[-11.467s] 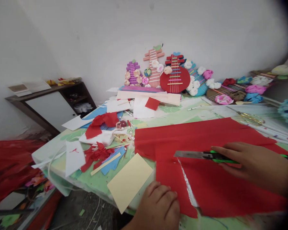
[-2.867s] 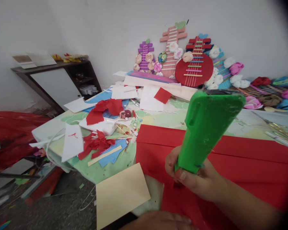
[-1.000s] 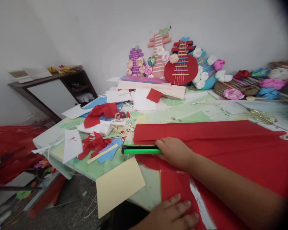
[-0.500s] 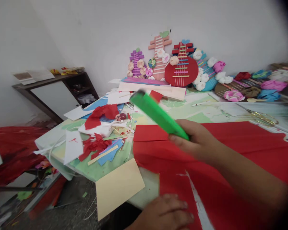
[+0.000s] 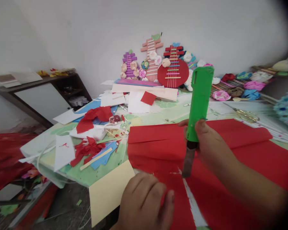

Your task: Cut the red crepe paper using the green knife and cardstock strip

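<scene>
My right hand [image 5: 207, 145] is closed round a green utility knife [image 5: 198, 100], held upright with its metal blade pointing down at a large red paper sheet [image 5: 242, 159]. The blade tip stands at the top of a cut line in the paper. My left hand [image 5: 144, 204] lies on the near left part of the red sheet, fingers bent and pressing it down. The red sheet covers the near right of the table [image 5: 182, 113].
A cream card [image 5: 108, 191] hangs over the table's near edge. Red, blue and white paper scraps [image 5: 91, 127] litter the left side. Paper guitar crafts with flowers [image 5: 163, 67] lean on the back wall. Scissors [image 5: 244, 113] lie at the right. A dark shelf [image 5: 38, 92] stands left.
My right hand has swung the green knife from a tilted, raised pose to upright with the blade down on the red paper. My left hand has moved up onto the sheet.
</scene>
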Demonstrator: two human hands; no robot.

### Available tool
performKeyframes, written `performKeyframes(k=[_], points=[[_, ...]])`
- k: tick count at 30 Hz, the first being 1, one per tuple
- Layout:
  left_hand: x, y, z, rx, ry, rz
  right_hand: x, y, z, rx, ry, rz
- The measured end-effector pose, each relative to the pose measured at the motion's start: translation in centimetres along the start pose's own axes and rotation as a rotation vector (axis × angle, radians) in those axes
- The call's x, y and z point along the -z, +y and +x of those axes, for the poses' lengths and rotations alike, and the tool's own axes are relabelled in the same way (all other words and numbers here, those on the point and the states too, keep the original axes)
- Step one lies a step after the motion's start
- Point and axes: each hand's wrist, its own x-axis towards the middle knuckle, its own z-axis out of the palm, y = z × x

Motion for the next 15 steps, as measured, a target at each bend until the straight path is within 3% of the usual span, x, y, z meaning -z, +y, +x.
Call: performKeyframes(k=[3, 6, 9, 15], points=[[-0.1, 0.8, 2.3, 0.037, 0.027, 0.096, -1.2, -0.3, -0.4, -0.03, 0.089, 0.037], [-0.8, 1.4, 4.7, 0.083, -0.012, 0.195, -2.3, -0.3, -0.7, 0.026, 0.126, 0.088], [-1.3, 1.5, 6.3, 0.054, -0.041, 0.258, -2.8, -0.3, -1.1, 0.044, 0.09, 0.211], [-1.2, 1.9, 7.2, -0.047, 0.073, 0.401, -2.9, -0.6, -1.8, 0.055, 0.02, 0.305]])
